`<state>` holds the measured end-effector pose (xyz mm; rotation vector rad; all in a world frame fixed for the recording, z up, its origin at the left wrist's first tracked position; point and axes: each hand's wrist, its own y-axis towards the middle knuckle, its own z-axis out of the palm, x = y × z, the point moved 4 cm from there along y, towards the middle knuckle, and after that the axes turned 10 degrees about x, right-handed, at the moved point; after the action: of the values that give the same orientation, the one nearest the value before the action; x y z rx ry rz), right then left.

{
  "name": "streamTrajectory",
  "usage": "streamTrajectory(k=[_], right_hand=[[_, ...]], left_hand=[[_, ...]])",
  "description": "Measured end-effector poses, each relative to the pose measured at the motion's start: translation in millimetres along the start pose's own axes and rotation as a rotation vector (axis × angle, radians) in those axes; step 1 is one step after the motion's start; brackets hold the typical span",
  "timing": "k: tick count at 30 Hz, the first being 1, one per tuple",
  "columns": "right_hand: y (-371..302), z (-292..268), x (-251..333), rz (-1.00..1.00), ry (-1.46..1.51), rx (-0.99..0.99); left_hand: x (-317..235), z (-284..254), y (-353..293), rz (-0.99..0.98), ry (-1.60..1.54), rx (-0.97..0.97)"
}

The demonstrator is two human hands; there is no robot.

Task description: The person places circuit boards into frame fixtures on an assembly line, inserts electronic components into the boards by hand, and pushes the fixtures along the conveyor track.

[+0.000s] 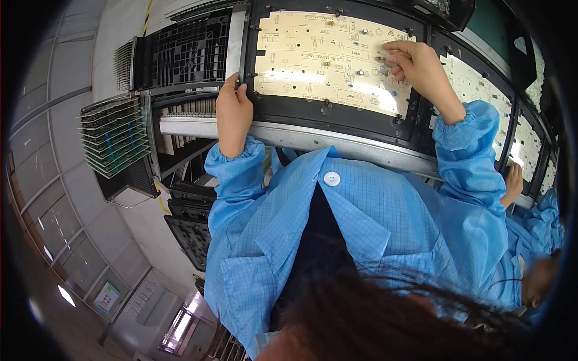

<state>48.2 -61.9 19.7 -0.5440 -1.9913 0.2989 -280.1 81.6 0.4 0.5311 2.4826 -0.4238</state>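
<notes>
A pale yellow circuit board (301, 45) with a few small upright components lies in a black carrier frame (289, 107). My left hand (233, 114) is at the carrier's left edge, its fingers and thumb closed on the rim. Over the right part of the board is my right hand (418, 66), index finger reaching out and the other fingers curled in toward the thumb. Small parts stand on the board just beneath those fingertips. Whether something tiny is pinched there is too small to make out.
A metal rail (349, 142) runs along the near side. More pale boards in carriers (475, 81) continue to the right, where another person's hand (513, 185) rests beside one. At left stand a rack of green boards (114, 135) and a black slotted rack (189, 54).
</notes>
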Motion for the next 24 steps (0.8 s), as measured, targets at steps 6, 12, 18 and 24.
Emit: streamTrajectory(k=[6,12,18,24], right_hand=[[0.1,-8.4,-19.7,-0.057,0.18,0.04],[-32.6,-16.6,-38.8,-0.117,0.609,0.035],[-40.6,2.2,-37.9,-0.12,0.728,0.074],[-59.7,-10.5,-60.6,-0.162,0.822,-0.2]], left_hand=[[-1.5,-3.9,3.8,-0.02,-0.029,0.016],[-2.8,-5.0,13.5,-0.083,0.066,-0.063],[-146.8,34.8,19.5,0.743,-0.038,0.045],[-190.7,101.8,45.0,0.883,0.137,0.171]])
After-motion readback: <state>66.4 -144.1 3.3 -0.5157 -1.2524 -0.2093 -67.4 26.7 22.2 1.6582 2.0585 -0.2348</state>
